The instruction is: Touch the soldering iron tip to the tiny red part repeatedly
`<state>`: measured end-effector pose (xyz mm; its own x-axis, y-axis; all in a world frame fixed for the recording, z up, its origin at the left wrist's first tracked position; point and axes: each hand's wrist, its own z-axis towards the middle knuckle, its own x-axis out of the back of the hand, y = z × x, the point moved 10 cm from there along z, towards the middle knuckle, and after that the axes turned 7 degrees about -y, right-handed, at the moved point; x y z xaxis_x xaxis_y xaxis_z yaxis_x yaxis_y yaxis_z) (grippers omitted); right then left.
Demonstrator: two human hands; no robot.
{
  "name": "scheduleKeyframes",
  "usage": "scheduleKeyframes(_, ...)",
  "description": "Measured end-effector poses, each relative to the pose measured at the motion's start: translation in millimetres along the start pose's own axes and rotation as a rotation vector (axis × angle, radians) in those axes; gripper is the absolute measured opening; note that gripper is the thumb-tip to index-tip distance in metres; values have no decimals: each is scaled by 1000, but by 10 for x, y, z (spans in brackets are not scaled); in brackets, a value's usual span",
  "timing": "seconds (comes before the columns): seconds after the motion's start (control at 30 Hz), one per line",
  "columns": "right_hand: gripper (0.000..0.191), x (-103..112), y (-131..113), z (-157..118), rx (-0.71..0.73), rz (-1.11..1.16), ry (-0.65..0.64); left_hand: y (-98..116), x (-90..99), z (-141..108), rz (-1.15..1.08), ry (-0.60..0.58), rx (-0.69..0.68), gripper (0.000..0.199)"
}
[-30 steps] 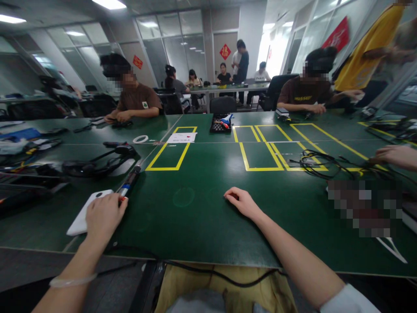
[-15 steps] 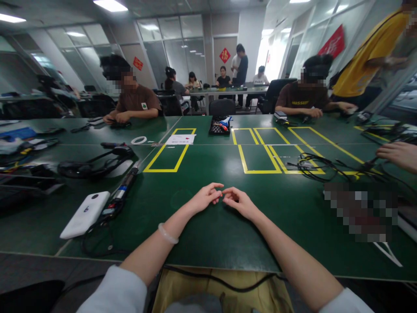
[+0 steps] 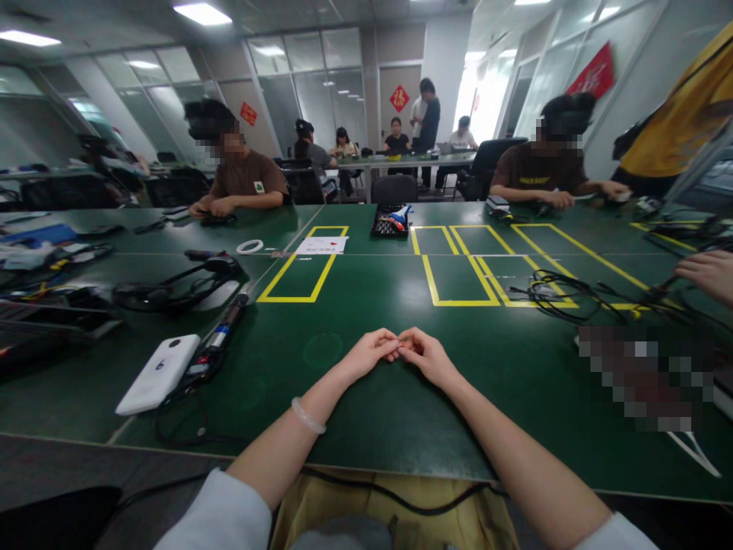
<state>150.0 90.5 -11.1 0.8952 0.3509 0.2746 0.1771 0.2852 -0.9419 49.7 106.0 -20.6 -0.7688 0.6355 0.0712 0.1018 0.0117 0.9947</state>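
Note:
My left hand (image 3: pixel 375 353) and my right hand (image 3: pixel 424 354) meet fingertip to fingertip above the green table (image 3: pixel 366 428). Both are closed in a pinch, thumbs against the bent fingers. A tiny orange-and-pale spot (image 3: pixel 402 344) shows between the fingertips, too small to name. A pale translucent bangle (image 3: pixel 308 416) circles my left wrist. Left of my hands, a white power-bank-like case (image 3: pixel 159 374) with a dark mark lies beside a dark rod-shaped device (image 3: pixel 221 332) with blue and red bands.
Yellow tape outlines (image 3: pixel 463 303) mark the table. A black tray (image 3: pixel 390 221) with tools stands at the back. Black cables (image 3: pixel 564 290) tangle at the right, near another person's hand (image 3: pixel 710 273). A headset-like device (image 3: pixel 177 283) lies left. Two people sit opposite.
My hands have come closer together and now touch, with fingers pinched. The orange spot shows between them. The view has shifted slightly, and the person in yellow has moved right.

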Motion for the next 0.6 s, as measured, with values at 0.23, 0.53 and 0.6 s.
scheduleKeyframes(0.23, 27, 34, -6, 0, -11, 3, 46, 51, 12, -30, -38, 21, -37, 31)
scheduleKeyframes(0.53, 21, 39, 51, 9, -37, -106, 20, 86, 17, -25, 84, 20, -109, 24)
scheduleKeyframes(0.6, 19, 39, 45, 10, -34, -130, 18, 83, 13, -21, 97, 23, -109, 22)
